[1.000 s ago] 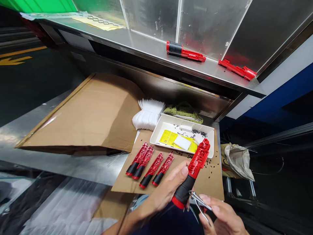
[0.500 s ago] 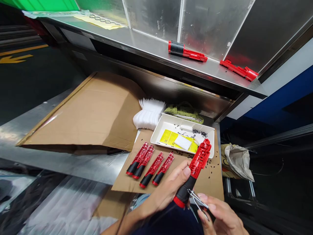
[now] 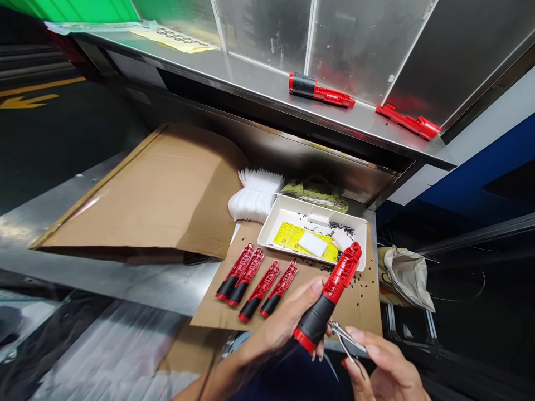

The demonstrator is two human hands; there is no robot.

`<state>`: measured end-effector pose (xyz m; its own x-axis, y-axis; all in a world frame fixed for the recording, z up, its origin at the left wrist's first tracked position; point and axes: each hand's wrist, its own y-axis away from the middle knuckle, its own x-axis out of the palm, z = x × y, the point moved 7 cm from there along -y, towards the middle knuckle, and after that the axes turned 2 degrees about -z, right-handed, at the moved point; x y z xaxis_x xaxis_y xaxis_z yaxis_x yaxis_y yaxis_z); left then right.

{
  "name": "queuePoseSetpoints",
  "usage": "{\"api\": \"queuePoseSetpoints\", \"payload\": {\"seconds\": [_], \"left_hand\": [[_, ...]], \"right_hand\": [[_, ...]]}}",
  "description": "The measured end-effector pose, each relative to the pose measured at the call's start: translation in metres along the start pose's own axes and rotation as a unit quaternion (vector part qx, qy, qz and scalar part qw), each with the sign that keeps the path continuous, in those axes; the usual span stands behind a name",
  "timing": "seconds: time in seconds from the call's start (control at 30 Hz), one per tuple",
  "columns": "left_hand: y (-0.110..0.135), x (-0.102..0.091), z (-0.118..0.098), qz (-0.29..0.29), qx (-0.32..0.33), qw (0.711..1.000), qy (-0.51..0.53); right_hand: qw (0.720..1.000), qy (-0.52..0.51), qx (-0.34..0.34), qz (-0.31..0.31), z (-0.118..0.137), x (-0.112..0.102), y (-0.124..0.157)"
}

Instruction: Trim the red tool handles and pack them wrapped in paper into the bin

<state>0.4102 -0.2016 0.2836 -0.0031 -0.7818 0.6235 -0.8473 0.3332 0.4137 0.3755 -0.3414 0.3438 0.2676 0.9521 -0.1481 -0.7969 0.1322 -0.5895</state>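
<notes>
Nearest, on the near side of the white tray (image 3: pixel 288 211), the right hand (image 3: pixel 388 362), cut off below, pinches metal tweezers (image 3: pixel 346 336); whether their tips touch the red-and-black housing (image 3: pixel 333 287) cannot be told. The left hand (image 3: pixel 288 323) wraps that housing, its far fingers mostly hidden; the red end covers the tray's near right part. Under the tray, a cardboard sheet (image 3: pixel 363 314) lies on the metal desk (image 3: pixel 179 284); left of it sits a brown carton (image 3: pixel 154 195). Beyond and above the tray runs a steel shelf (image 3: pixel 234 67).
</notes>
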Motion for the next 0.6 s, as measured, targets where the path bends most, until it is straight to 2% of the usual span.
{"api": "queuePoseSetpoints", "payload": {"seconds": [0.07, 0.17, 0.23, 0.3, 0.4, 0.47, 0.53, 0.6], "left_hand": [[-0.001, 0.0, 0.001, 0.006, 0.0, 1.0, 0.009], [-0.004, 0.002, 0.001, 0.025, 0.009, 1.0, 0.013], [-0.006, -0.001, 0.0, 0.024, 0.023, 0.999, 0.007], [-0.01, -0.011, -0.002, 0.003, 0.05, 0.999, -0.015], [-0.016, -0.04, -0.005, -0.051, 0.092, 0.992, -0.073], [-0.019, -0.069, -0.004, -0.109, 0.109, 0.981, -0.119], [-0.021, -0.098, 0.002, -0.168, 0.115, 0.963, -0.173], [-0.021, -0.121, 0.014, -0.206, 0.11, 0.94, -0.248]], "right_hand": [[1.0, 0.004, 0.007, -0.007, 0.001, 0.002, 0.001], [0.999, -0.008, 0.031, -0.037, -0.007, -0.01, -0.001], [0.997, 0.001, 0.058, -0.058, -0.027, -0.018, -0.005], [0.992, 0.041, 0.112, -0.036, -0.063, -0.013, -0.014], [0.965, 0.106, 0.219, 0.096, -0.139, 0.024, -0.03], [0.949, 0.13, 0.247, 0.146, -0.179, 0.049, -0.042], [0.945, 0.145, 0.248, 0.154, -0.199, 0.063, -0.05], [0.942, 0.15, 0.246, 0.174, -0.201, 0.072, -0.045]]}}
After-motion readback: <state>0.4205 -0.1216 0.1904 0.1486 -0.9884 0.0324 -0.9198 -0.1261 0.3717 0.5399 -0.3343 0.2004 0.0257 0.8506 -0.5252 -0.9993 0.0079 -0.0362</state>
